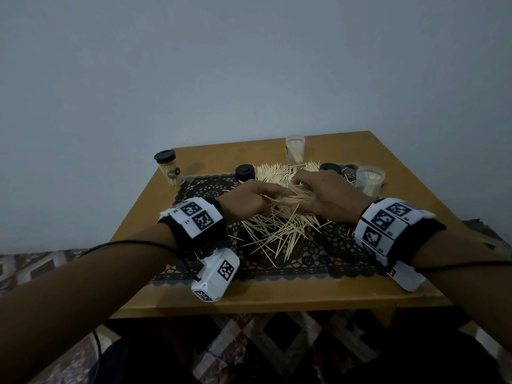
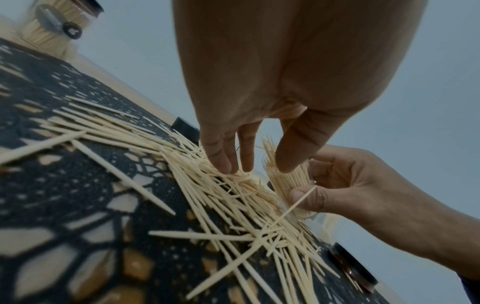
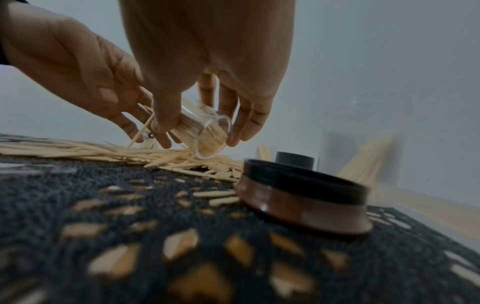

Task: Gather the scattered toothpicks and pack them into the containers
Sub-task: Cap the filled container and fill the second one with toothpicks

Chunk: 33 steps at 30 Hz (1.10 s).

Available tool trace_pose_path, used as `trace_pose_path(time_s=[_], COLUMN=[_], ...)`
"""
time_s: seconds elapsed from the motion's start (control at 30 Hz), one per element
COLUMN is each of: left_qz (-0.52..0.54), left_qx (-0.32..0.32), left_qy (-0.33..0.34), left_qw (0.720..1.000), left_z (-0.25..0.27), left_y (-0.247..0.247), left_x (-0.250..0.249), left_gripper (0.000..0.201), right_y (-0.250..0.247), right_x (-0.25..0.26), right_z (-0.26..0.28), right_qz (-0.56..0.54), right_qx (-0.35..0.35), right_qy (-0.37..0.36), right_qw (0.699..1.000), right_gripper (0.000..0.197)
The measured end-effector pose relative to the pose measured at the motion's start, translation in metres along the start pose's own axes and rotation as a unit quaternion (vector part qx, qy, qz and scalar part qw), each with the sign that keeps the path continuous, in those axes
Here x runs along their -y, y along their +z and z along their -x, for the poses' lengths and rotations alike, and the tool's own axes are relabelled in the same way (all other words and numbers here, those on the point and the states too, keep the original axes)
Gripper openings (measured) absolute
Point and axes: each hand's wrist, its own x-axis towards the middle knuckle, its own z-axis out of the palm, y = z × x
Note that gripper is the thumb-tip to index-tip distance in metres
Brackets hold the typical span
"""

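Loose toothpicks (image 1: 279, 231) lie in a heap on a black lace mat (image 1: 318, 261). My right hand (image 1: 318, 195) grips a small clear container (image 3: 205, 133), packed with toothpicks and tilted low, its mouth at the heap. In the left wrist view the same container (image 2: 288, 185) sits between the right thumb and fingers. My left hand (image 1: 263, 194) reaches in from the left. Its nearly straight fingers (image 2: 223, 158) touch the heap just beside the container, and its thumb (image 2: 293, 152) hovers over the container's toothpicks. One toothpick (image 2: 298, 203) leans across the right thumb.
On the wooden table (image 1: 277, 300) a filled jar with a black lid (image 1: 169, 169) stands at the far left. Two open clear containers (image 1: 295, 148) (image 1: 370, 180) stand at the back and right. Loose black lids (image 1: 245, 171) (image 3: 303, 193) lie on the mat.
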Motion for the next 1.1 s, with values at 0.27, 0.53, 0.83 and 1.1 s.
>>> trace_pose_path(time_s=[0.27, 0.53, 0.83, 1.1], left_qz=[-0.029, -0.125, -0.079, -0.326], left_qx=[-0.23, -0.145, -0.146, 0.006], left_qy=[0.039, 0.024, 0.017, 0.0], left_qw=[0.972, 0.981, 0.986, 0.945], left_z=[-0.009, -0.006, 0.0, 0.01], left_y=[-0.017, -0.008, 0.002, 0.014], left_x=[0.013, 0.003, 0.004, 0.0], left_gripper=[0.034, 0.049, 0.043, 0.057], right_y=[-0.003, -0.003, -0.004, -0.007], right_x=[0.004, 0.004, 0.001, -0.002], right_z=[0.002, 0.002, 0.001, 0.0], right_qz=[-0.006, -0.007, 0.019, 0.053], right_qx=[0.009, -0.012, -0.047, -0.1], right_qy=[0.024, 0.024, 0.066, 0.1], right_qw=[1.0, 1.0, 0.997, 0.988], right_gripper=[0.056, 0.052, 0.056, 0.053])
